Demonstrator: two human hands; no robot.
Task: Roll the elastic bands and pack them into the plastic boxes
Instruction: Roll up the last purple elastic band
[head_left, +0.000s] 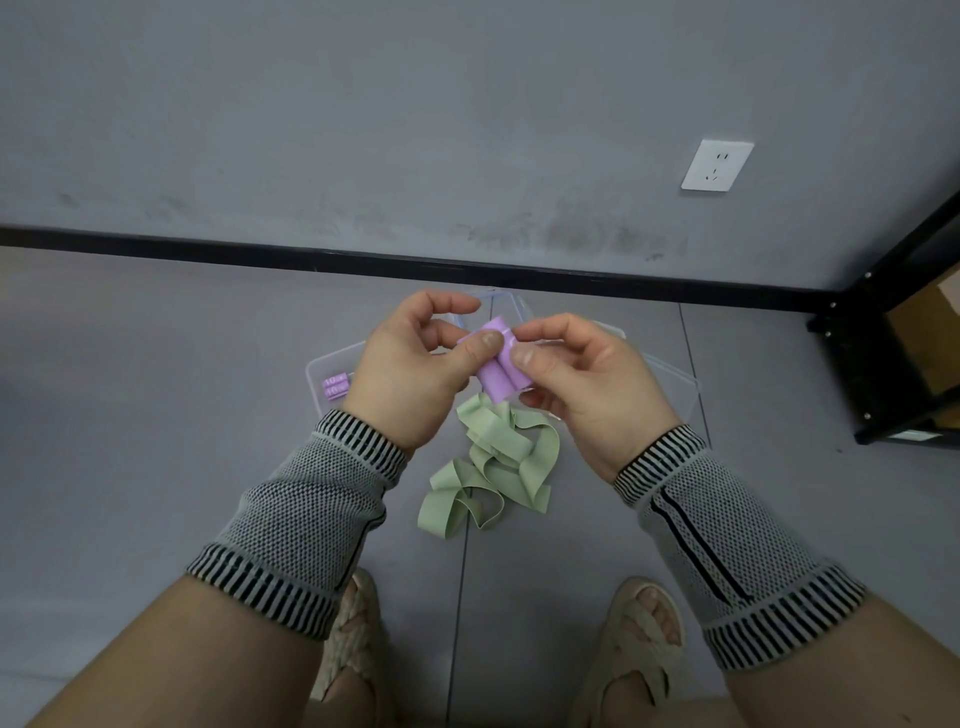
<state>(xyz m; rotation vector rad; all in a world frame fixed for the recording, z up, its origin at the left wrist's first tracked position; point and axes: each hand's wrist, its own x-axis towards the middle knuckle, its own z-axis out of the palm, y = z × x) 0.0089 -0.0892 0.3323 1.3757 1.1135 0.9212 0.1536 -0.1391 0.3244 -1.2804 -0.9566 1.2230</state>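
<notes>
I am seeing both hands raised together over the floor, working on a purple band (503, 366) that is sitting rolled up between them. The left hand (415, 374) is pinching the near left side of the roll, its thumb lying flat across the top of the roll and the other fingers curling behind it, with the forefinger arching free above. The right hand (587, 384) is pinching the right side, its thumb tip pressing on the roll just beside the left thumb and its fingers curling underneath. The roll is showing two rounded folds side by side, tilting down toward me.

Below the fingers, a green band (491, 467) is lying loose and tangled on the grey floor (156, 415), apart from both hands. Behind the fingers I am making out clear plastic boxes (670, 384) resting on the floor, mostly hidden by the hands. At the left edge of one, just left of the left wrist, a second purple roll (335, 387) is lying inside; I cannot read its markings surely.

Both forearms are wearing knitted striped sleeves (306, 525). Two sandalled feet (641, 634) are showing at the bottom. A white wall socket (717, 165) is sitting on the wall far beyond the fingers, and a black frame (883, 338) is standing to the right.
</notes>
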